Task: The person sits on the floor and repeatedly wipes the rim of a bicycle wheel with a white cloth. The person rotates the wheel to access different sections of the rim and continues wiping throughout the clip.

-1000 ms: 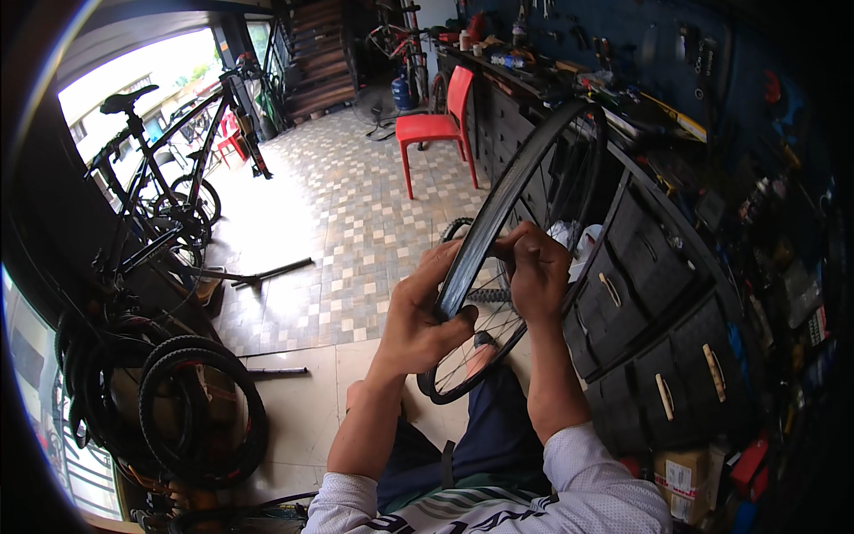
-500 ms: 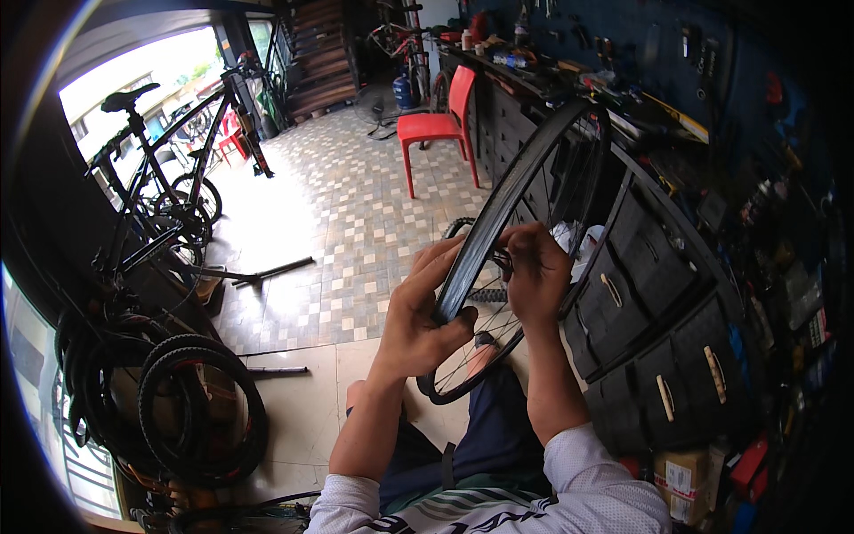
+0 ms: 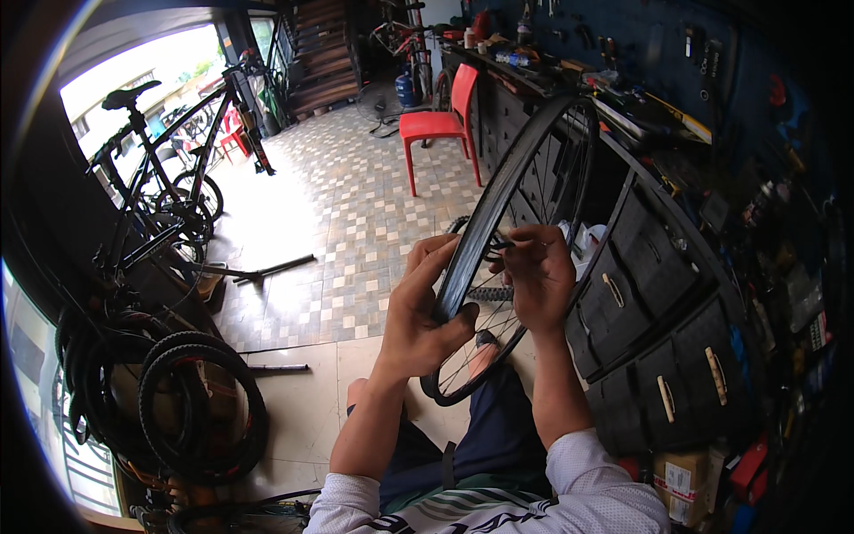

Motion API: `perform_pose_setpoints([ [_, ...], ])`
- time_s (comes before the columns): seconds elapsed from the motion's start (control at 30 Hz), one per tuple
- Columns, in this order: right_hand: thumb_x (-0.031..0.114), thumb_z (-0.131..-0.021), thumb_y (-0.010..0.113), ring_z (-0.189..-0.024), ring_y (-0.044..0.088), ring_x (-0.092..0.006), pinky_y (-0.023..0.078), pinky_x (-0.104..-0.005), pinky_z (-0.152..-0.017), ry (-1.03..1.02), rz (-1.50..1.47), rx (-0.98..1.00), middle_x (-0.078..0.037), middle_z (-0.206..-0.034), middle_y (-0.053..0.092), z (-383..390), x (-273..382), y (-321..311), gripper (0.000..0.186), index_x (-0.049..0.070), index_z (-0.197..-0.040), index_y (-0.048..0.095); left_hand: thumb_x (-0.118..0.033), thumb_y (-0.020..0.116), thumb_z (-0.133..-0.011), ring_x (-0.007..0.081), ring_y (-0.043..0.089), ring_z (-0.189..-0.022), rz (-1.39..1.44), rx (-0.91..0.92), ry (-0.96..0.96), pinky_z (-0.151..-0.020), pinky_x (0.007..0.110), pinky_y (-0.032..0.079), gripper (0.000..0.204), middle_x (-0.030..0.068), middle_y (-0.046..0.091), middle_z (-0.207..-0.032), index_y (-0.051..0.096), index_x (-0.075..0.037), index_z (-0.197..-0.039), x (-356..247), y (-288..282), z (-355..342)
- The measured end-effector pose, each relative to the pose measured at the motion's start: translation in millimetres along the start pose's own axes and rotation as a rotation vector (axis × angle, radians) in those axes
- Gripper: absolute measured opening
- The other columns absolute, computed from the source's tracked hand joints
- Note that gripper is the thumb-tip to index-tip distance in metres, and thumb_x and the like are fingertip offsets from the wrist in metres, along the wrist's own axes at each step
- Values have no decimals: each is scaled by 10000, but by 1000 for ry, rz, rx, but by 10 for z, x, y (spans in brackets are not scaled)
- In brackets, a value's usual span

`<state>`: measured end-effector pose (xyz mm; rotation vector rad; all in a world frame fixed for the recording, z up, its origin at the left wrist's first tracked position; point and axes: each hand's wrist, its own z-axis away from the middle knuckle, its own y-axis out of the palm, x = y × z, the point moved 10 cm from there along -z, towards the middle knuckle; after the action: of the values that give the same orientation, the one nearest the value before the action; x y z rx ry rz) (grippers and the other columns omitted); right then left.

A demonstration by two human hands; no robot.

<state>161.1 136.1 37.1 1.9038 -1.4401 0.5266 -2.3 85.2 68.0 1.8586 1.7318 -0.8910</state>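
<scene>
A black bicycle wheel [image 3: 519, 169] without a tyre stands tilted in front of me, its bare rim facing up and its thin spokes running down between my knees. My left hand [image 3: 420, 311] is closed around the near part of the rim, thumb on one side and fingers over the other. On the inner side of the rim, my right hand [image 3: 543, 280] is closed in a pinch by the spokes. A small dark thing shows at its fingertips, too small to name.
Several tyres [image 3: 200, 409] are piled at the left, below a black bicycle [image 3: 182, 151]. A red chair [image 3: 440, 129] stands ahead on the tiled floor. Along the right runs a dark drawer cabinet [image 3: 645, 258] under a cluttered bench. A cardboard box [image 3: 680, 481] sits at lower right.
My right hand has shifted slightly right, and its fingers have drawn back from the rim. The wheel's far end has tipped a little to the left. My left hand keeps its hold.
</scene>
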Motion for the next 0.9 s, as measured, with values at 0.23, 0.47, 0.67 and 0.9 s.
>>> perform_pose_setpoints([
  [0.23, 180, -903, 803, -748, 614, -63, 466, -234, -687, -87, 243, 90, -19, -854, 691, -38, 153, 77, 219, 53, -1037, 684, 70, 632, -711, 270, 506, -1313, 133, 26, -112, -1110, 353, 360, 719, 189, 548, -1368, 521, 62, -1422, 89, 39, 13],
  [0.47, 156, -874, 828, -758, 611, -61, 453, -240, -664, -129, 167, -28, -8, -865, 678, -2, 92, -31, 406, 38, -1190, 603, 71, 631, -714, 267, 536, -1283, 71, 36, -33, -1093, 348, 382, 719, 180, 558, -1365, 519, 76, -1424, 55, 15, 20],
  [0.67, 137, -874, 816, -714, 596, -51, 466, -231, -626, -108, 268, 105, -14, -809, 660, -22, 77, 21, 370, 43, -1189, 648, 60, 640, -708, 290, 516, -1327, 86, 28, -55, -1133, 378, 362, 723, 191, 571, -1376, 532, 62, -1423, 10, 32, 13],
  [0.9, 99, -895, 800, -755, 629, -64, 507, -237, -690, -120, 156, 28, -29, -900, 695, 11, 146, -11, 399, 28, -1234, 603, 63, 638, -703, 289, 506, -1343, 15, 41, -6, -1141, 385, 351, 734, 195, 570, -1390, 529, 61, -1428, -6, 11, 0],
])
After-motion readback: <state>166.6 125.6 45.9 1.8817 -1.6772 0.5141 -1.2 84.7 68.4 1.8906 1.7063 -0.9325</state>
